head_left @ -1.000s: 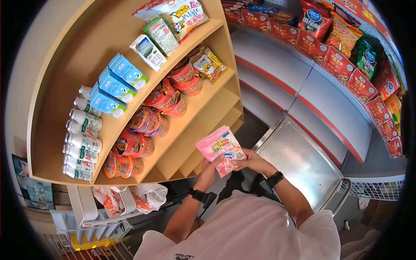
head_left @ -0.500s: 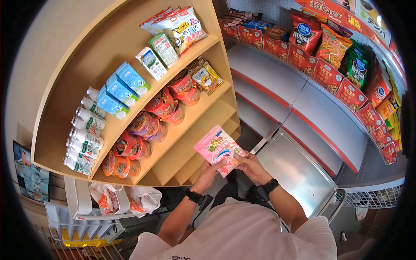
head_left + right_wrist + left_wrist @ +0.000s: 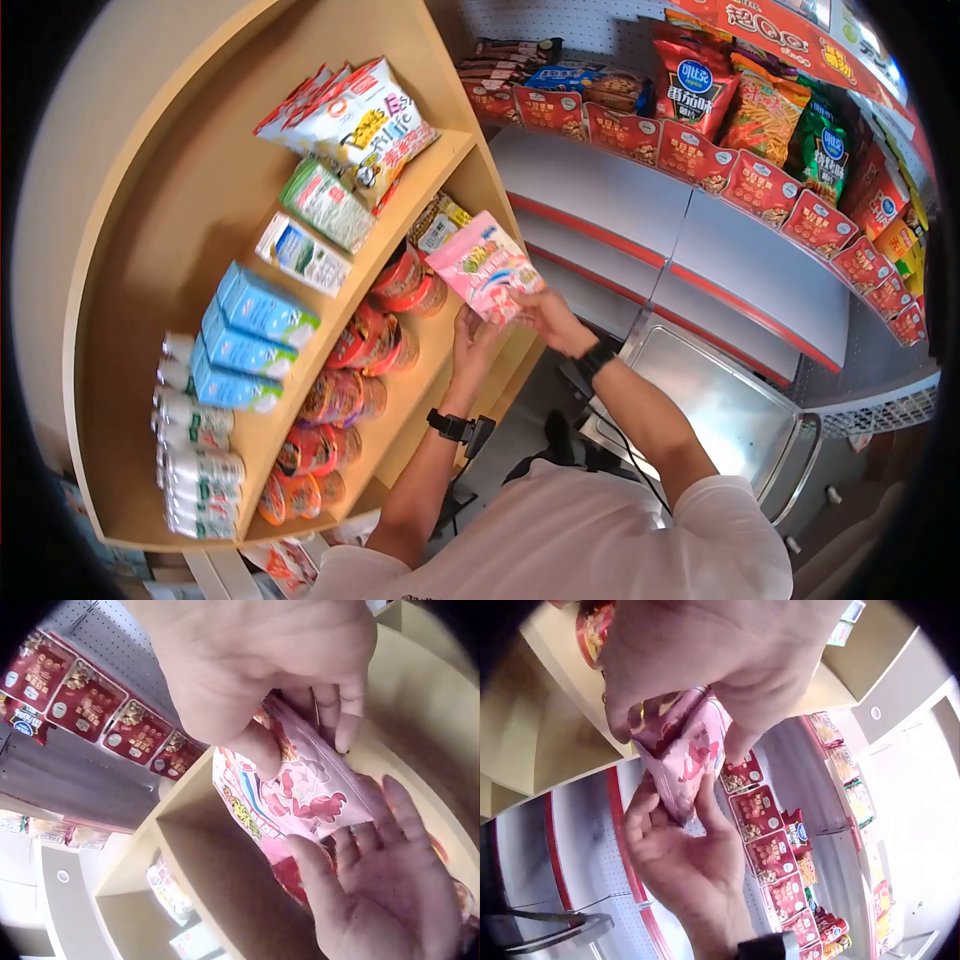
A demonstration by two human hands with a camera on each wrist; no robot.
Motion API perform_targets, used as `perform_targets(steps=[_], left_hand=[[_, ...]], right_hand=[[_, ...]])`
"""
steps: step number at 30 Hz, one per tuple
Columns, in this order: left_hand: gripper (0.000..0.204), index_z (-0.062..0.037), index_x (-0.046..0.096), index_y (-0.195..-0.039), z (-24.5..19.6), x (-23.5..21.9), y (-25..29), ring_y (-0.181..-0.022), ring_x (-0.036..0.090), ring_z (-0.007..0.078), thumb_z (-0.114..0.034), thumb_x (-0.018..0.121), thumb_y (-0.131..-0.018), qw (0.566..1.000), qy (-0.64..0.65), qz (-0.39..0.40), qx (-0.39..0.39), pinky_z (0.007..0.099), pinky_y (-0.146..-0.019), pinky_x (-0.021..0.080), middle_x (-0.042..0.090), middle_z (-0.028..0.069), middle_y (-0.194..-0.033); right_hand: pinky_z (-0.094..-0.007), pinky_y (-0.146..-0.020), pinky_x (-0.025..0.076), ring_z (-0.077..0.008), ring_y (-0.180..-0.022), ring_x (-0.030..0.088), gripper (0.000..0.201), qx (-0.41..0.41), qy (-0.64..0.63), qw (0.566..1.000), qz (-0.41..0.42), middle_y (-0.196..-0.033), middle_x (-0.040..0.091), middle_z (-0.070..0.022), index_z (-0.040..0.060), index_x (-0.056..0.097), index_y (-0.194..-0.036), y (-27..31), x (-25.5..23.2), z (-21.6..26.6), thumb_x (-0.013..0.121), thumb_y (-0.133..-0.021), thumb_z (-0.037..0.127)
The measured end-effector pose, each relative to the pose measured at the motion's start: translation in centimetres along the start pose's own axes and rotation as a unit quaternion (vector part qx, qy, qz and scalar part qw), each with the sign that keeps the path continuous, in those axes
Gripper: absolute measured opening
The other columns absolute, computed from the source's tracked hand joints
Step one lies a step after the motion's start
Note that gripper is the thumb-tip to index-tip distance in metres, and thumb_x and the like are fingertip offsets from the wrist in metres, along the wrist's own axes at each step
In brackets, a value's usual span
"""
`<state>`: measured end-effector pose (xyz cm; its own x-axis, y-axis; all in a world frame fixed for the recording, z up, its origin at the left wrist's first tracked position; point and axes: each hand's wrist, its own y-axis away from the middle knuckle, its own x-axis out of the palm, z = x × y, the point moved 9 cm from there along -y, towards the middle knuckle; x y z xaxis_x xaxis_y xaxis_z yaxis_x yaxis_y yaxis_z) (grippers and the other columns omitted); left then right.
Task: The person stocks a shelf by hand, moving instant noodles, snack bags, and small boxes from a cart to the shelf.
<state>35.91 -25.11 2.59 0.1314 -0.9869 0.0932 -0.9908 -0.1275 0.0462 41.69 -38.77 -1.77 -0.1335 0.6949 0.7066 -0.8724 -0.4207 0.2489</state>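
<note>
A pink snack bag (image 3: 484, 262) with coloured cartoon print is held between both hands in front of the wooden shelf. My left hand (image 3: 474, 348) grips its lower edge from the left, thumb against the bag. My right hand (image 3: 552, 320) pinches the lower right corner, its thumb lying on the printed front in the right wrist view. Seen from the left wrist, the bag (image 3: 697, 754) shows its folded side, with the fingers partly hidden behind it. The bag's top overlaps yellow snack packs (image 3: 437, 222) on the shelf in the head view.
The wooden shelf (image 3: 400, 345) holds white bottles (image 3: 200, 470), blue milk cartons (image 3: 250, 335), chip bags (image 3: 362, 125) and red noodle tubs (image 3: 365, 340). White metal shelves (image 3: 600, 180) with red edges stand right, snacks along the top. A metal cart (image 3: 705, 400) sits below them.
Both hands have raised the pink bag up toward the shelf's noodle and snack level. The head view has turned and come closer to the wooden shelf.
</note>
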Motion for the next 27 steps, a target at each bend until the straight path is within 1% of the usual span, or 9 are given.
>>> perform_targets(steps=[1,5,7,10,14,18,20,22,27], left_hand=[[0.082,0.0022,0.021,-0.157,-0.1,-0.4,-0.7,-0.145,0.035,0.0280,-0.031,0.068,-0.098,0.999,-0.027,0.022,-0.015,0.0384,-0.119,0.030,0.035,0.0197,-0.156],[0.085,0.0000,0.017,-0.159,2.7,-2.5,-3.2,-0.151,0.027,0.0310,-0.032,0.067,-0.099,0.995,-0.050,0.007,-0.083,0.0401,-0.121,0.027,0.020,0.0217,-0.164],[0.088,-0.0002,0.013,-0.160,2.8,-2.5,-4.0,-0.152,0.025,0.0308,-0.032,0.068,-0.098,0.994,-0.043,0.010,-0.099,0.0402,-0.121,0.026,0.018,0.0215,-0.165],[0.094,-0.0006,0.007,-0.161,3.9,-2.4,-5.3,-0.154,0.021,0.0301,-0.033,0.069,-0.097,0.993,-0.023,0.013,-0.114,0.0400,-0.122,0.024,0.015,0.0213,-0.167],[0.095,-0.0012,0.001,-0.161,4.6,-1.3,-6.4,-0.155,0.017,0.0273,-0.029,0.067,-0.099,0.994,-0.013,0.010,-0.108,0.0387,-0.123,0.021,0.012,0.0197,-0.167],[0.087,-0.0024,0.007,-0.161,5.7,-1.1,-8.2,-0.153,0.023,0.0241,-0.022,0.065,-0.100,0.998,-0.013,0.023,-0.056,0.0378,-0.121,0.024,0.019,0.0154,-0.166],[0.089,-0.0028,0.008,-0.162,4.2,-0.2,-8.9,-0.152,0.024,0.0234,-0.019,0.068,-0.097,0.998,0.028,0.048,-0.028,0.0367,-0.123,0.018,0.024,0.0133,-0.165],[0.083,-0.0043,0.014,-0.161,4.8,-0.4,-9.6,-0.148,0.032,0.0207,-0.015,0.066,-0.098,0.997,0.021,0.059,-0.048,0.0362,-0.121,0.023,0.033,0.0094,-0.161],[0.073,-0.0061,0.022,-0.160,3.5,-0.4,-10.0,-0.141,0.040,0.0189,-0.010,0.063,-0.099,0.998,0.021,0.042,-0.038,0.0335,-0.114,0.033,0.039,0.0078,-0.157]], right_hand=[[-0.0286,-0.083,0.052,-0.0117,-0.096,0.067,0.030,0.005,0.014,1.000,-0.003,-0.110,0.071,-0.0012,0.0089,0.064,-0.123,-2.5,0.0,0.1,0.072,-0.095,0.019],[-0.0295,-0.083,0.055,-0.0130,-0.095,0.069,0.030,0.020,0.012,1.000,-0.008,-0.108,0.072,-0.0033,0.0063,0.065,-0.120,-9.2,1.8,1.0,0.074,-0.094,0.019],[-0.0302,-0.080,0.059,-0.0151,-0.091,0.071,0.030,-0.043,0.074,0.993,-0.087,-0.104,0.073,-0.0075,0.0018,0.068,-0.114,-11.9,0.2,0.9,0.076,-0.092,0.019],[-0.0303,-0.077,0.062,-0.0176,-0.088,0.073,0.030,-0.061,0.179,0.973,-0.136,-0.100,0.074,-0.0116,-0.0037,0.068,-0.110,-13.1,-1.4,1.1,0.077,-0.091,0.019],[-0.0305,-0.072,0.063,-0.0183,-0.083,0.073,0.030,-0.050,0.183,0.969,-0.159,-0.096,0.074,-0.0122,-0.0063,0.069,-0.105,-11.6,-1.0,2.3,0.077,-0.091,0.019],[-0.0318,-0.065,0.062,-0.0182,-0.074,0.074,0.029,-0.030,0.153,0.973,-0.173,-0.089,0.075,-0.0121,-0.0034,0.074,-0.101,-13.9,-2.5,-0.1,0.080,-0.085,0.020],[-0.0332,-0.066,0.062,-0.0201,-0.073,0.074,0.031,-0.020,0.137,0.973,-0.186,-0.088,0.075,-0.0139,-0.0042,0.074,-0.097,-15.4,-3.1,-1.4,0.081,-0.083,0.022],[-0.0362,-0.068,0.061,-0.0253,-0.072,0.075,0.039,-0.039,0.243,0.940,-0.237,-0.084,0.075,-0.0194,-0.0063,0.074,-0.089,-15.9,-3.1,-0.7,0.084,-0.076,0.029],[-0.0385,-0.068,0.058,-0.0294,-0.076,0.076,0.042,-0.055,0.241,0.942,-0.226,-0.080,0.073,-0.0247,-0.0069,0.074,-0.083,-15.2,-1.8,0.6,0.085,-0.073,0.033]])
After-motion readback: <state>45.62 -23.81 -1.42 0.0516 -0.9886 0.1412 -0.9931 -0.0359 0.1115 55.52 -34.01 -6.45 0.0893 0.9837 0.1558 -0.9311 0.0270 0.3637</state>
